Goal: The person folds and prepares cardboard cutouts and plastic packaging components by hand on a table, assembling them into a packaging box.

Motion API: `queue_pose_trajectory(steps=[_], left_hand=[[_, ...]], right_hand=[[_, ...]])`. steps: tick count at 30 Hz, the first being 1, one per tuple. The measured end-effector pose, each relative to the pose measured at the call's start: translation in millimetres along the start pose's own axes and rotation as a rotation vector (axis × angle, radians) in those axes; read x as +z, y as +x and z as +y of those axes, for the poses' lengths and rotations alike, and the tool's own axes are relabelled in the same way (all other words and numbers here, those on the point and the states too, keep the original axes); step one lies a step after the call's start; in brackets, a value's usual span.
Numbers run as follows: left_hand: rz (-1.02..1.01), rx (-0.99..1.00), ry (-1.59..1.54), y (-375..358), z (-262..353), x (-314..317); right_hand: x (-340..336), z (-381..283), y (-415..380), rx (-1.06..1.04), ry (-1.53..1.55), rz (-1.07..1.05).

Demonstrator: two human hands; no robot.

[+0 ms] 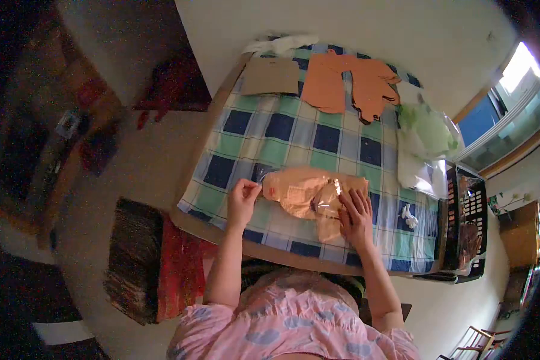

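Ok, bagged orange piece (297, 193) on plaid cloth (281, 127), near side, long axis approx L-R btwn hands. R hand (357, 219) open, flat on right end; L hand (242, 199) pinched at left tip, can't tell if holding it.

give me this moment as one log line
item: shiny clear-plastic-wrapped orange piece; left hand: pinched at left end, hold unclear; right hand: spread on right end; under: blue, green, white checked cloth
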State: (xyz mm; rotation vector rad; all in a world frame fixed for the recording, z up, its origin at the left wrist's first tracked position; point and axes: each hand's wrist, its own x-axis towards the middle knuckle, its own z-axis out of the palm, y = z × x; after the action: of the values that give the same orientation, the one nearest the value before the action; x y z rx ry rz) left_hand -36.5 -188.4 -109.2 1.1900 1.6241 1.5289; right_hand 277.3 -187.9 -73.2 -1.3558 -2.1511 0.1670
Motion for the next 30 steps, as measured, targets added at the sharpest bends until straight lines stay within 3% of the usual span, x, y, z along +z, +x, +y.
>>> queue_pose_trajectory(steps=[4,10,30], left_hand=[[-0.029,0.04,-0.029,-2,30,1],[-0.025,-0.041,-0.099,-1,23,2],[0.014,-0.02,-0.037,-1,13,-1]], right_hand=[[4,7,-3,-0.002,0.007,-0.001],[10,16,-7,-0.017,0.002,0.016],[8,15,-5,0.01,0.106,0.079]])
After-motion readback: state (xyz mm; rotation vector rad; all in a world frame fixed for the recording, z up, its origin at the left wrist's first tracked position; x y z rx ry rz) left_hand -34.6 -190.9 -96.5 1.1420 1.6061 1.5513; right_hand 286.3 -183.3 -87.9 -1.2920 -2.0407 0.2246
